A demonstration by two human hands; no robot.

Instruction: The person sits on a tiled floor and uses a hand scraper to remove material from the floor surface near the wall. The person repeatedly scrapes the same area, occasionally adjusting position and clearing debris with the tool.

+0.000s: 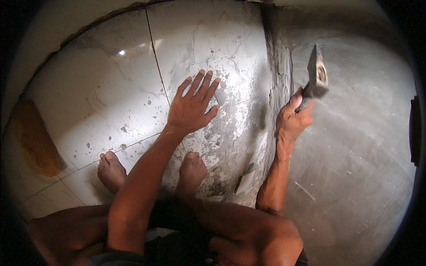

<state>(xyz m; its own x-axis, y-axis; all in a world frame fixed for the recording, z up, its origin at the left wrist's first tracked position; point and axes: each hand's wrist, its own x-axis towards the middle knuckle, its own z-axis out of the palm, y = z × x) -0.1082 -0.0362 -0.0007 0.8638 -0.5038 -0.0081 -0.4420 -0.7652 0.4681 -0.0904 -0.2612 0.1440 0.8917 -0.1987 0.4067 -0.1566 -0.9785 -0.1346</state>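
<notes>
My left hand (191,103), fingers spread, is over the white marbled floor tile (208,57), palm down; whether it touches the tile I cannot tell. Grit and grey mortar crumbs lie around it. My right hand (293,119) is closed round the handle of a hammer (318,77), raised on the right. The hammer's worn metal head points away from me, with one tapered end and one blunt end. Below and beside it runs the rough broken edge (278,66) between the tiles and the grey cement surface (350,133).
My bare feet (194,167) rest on the dusty tiles. A loose tile shard (245,182) lies by the broken edge near my right knee. At the far left is a brown elongated object (37,137). A dark object (415,131) stands at the right rim.
</notes>
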